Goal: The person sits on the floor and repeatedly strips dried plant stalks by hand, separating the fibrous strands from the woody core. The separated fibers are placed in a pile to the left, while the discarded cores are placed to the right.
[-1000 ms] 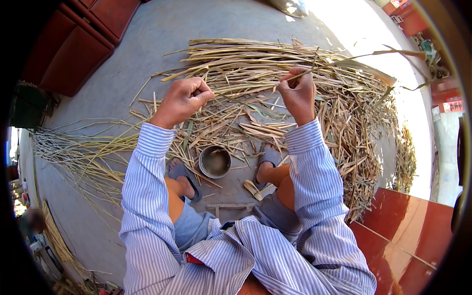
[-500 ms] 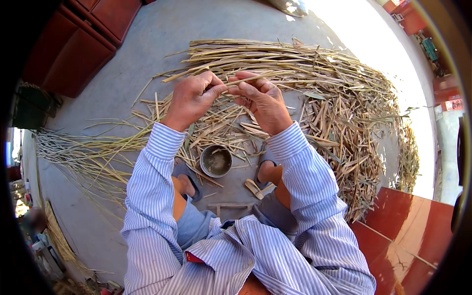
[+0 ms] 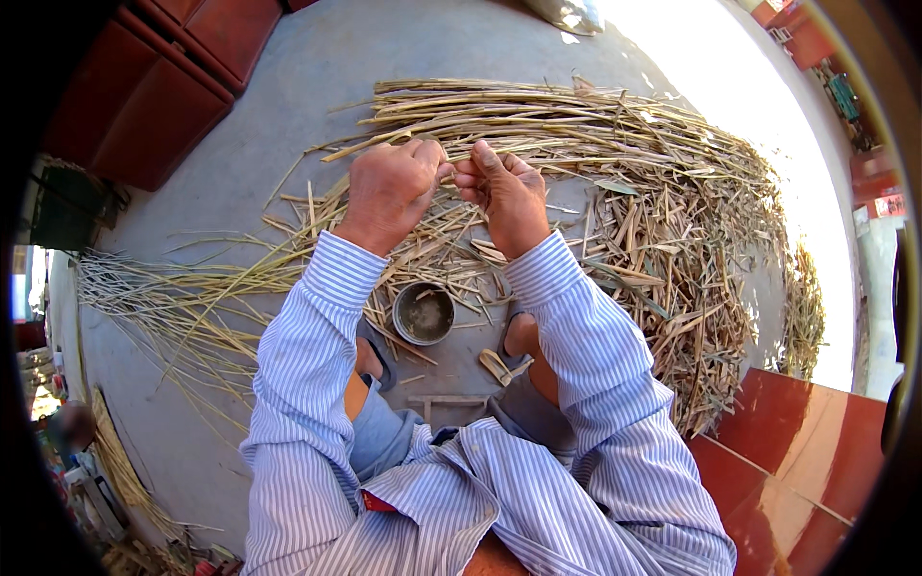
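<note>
Both my hands are raised close together over a heap of dry reed stalks point(image 3: 499, 120). My left hand point(image 3: 392, 192) is closed in a fist, its back turned up, around a thin reed stalk point(image 3: 461, 160). A short bit of that stalk shows in the narrow gap between the hands. My right hand point(image 3: 514, 197) pinches it between thumb and fingers. The rest of the stalk is hidden by the hands or lost against the heap. Below them, split pieces and peelings point(image 3: 432, 245) lie scattered on the floor.
A round metal bowl point(image 3: 424, 313) stands between my feet. Dry leaves and husks point(image 3: 672, 278) are heaped at the right. Long thin strips point(image 3: 182, 288) fan out to the left. Dark red seats point(image 3: 163, 106) stand at far left, and a red tiled surface point(image 3: 778, 422) lies at near right.
My hands have drawn closer together, and the left fist has rolled so more of its back shows. The stalk end that stuck out past my right hand no longer shows clearly.
</note>
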Demonstrator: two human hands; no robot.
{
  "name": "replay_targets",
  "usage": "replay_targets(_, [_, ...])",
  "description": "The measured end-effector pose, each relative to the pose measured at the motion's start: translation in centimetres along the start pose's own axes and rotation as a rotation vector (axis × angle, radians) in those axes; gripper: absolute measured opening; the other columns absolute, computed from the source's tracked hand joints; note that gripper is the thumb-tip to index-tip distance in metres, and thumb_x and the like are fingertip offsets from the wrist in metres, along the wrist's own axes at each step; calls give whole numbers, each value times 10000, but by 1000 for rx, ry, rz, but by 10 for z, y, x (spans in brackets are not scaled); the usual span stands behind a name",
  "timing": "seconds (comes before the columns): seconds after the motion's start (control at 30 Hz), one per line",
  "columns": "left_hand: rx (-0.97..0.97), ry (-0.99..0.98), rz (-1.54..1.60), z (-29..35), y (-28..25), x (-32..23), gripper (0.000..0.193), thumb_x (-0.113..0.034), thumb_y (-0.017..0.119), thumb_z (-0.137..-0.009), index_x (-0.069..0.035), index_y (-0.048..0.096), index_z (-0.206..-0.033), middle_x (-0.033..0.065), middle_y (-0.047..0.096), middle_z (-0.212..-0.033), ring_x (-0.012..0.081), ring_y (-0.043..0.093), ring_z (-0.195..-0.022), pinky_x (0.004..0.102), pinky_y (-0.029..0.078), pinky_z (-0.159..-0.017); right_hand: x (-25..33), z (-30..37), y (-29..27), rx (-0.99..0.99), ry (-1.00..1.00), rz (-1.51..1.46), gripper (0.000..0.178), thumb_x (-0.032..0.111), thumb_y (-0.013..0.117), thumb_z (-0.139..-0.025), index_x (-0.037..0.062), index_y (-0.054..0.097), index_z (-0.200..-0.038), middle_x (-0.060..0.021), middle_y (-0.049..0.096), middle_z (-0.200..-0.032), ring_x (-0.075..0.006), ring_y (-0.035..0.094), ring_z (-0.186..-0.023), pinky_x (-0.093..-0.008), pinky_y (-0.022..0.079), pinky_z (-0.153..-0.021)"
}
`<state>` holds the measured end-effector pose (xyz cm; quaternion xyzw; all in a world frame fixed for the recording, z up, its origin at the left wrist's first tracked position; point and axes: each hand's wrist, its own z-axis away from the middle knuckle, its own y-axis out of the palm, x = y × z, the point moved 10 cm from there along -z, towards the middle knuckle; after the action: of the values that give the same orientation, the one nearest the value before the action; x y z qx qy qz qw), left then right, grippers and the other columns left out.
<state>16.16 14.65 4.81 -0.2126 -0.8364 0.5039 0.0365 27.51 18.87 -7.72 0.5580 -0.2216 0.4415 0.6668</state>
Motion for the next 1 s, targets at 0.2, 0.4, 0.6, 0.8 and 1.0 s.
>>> replay_targets(0.2, [45, 62, -52, 6, -18, -4, 182, -229, 659, -859, -86, 562, -803, 108, 594, -722, 325, 582, -643, 429, 436, -551, 51, -24, -73, -127, -107, -137, 214, 260, 644, -951, 66, 586, -881, -52, 639, -765, -139, 631, -685, -242, 518, -561])
replay_targets(0.4, [-21, 304, -41, -3, -37, -56, 146, -60, 593, -641, -46, 478, -729, 122, 520, -615, 316, 584, -558, 426, 437, -462, 108, -96, -281, -102, -214, -224, 191, 285, 574, -990, 98, 600, -956, 11, 628, -789, -74, 592, -670, -212, 486, -546])
replay_targets(0.6, [162, 357, -152, 8, -32, -110, 214, -91, 710, -605, -31, 573, -759, 77, 602, -621, 236, 666, -624, 362, 513, -522, 63, -112, -310, -266, 57, -77, 186, 231, 585, -985, 60, 600, -1056, -25, 694, -911, -106, 660, -727, -222, 557, -601])
replay_targets(0.8, [190, 444, -116, 30, -55, -116, 184, -61, 694, -616, -9, 577, -749, 120, 629, -670, 284, 679, -655, 393, 528, -545, 52, -101, -296, -271, 88, 171, 195, 221, 570, -987, 65, 594, -1101, 13, 693, -954, -54, 641, -809, -184, 513, -620])
replay_targets(1.0, [390, 385, -274, 102, -52, -36, 203, -84, 704, -614, -34, 525, -695, 80, 583, -622, 215, 663, -605, 338, 518, -493, 46, -96, -273, -288, 143, 339, 233, 206, 593, -958, 71, 595, -1148, -3, 703, -1025, -61, 645, -817, -186, 496, -632])
